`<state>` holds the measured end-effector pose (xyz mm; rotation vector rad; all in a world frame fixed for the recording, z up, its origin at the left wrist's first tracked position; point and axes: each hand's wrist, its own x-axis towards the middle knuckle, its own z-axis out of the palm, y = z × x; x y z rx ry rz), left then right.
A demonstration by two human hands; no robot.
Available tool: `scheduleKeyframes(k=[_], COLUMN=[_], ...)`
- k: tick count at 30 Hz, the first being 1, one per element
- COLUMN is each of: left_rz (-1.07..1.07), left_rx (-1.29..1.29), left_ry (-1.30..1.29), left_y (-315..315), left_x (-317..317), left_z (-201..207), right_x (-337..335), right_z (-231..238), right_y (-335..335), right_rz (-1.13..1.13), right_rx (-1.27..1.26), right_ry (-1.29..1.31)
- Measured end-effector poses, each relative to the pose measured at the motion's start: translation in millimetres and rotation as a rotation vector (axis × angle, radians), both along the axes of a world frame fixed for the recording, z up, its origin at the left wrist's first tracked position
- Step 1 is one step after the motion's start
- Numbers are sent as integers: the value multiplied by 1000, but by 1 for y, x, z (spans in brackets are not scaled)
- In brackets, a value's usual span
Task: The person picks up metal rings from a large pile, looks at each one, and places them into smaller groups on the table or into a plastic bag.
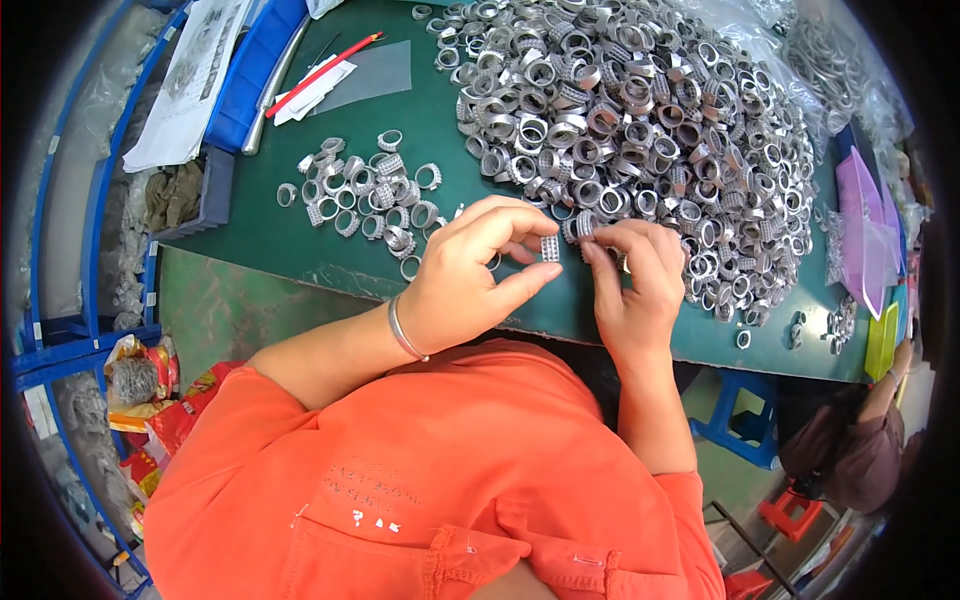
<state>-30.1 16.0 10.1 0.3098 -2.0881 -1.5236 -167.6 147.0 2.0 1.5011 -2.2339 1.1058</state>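
Between the thumb and fingers of my left hand (470,262) is a silver-grey ring (549,248), its studded band turned toward me. My right hand (640,275) pinches another ring (585,224) close by, at the near edge of a large pile of rings (630,110). Left of my left hand lies a smaller group of similar rings (365,190). Both hands are above the green tabletop (270,228), near its front edge. A plain metal bangle (402,332) circles my left wrist.
A red pencil (325,75) and white paper slips lie at the back left, beside a blue tray (255,75). Purple plastic bins (865,230) stand at the right. A blue stool (738,415) is under the table; another person's arm (885,385) shows at far right.
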Motion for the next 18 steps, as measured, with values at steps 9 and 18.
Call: scheduleKeyframes(k=[9,18], left_rz=[-63,-83], left_rx=[-23,4], left_ry=[-29,-41], left_y=[7,5], left_x=[-8,0], left_z=[-3,-7], right_x=[12,11], right_z=[-10,-3], right_y=[13,11], right_rz=[142,247], right_rx=[-207,-190], right_ry=[-277,-258])
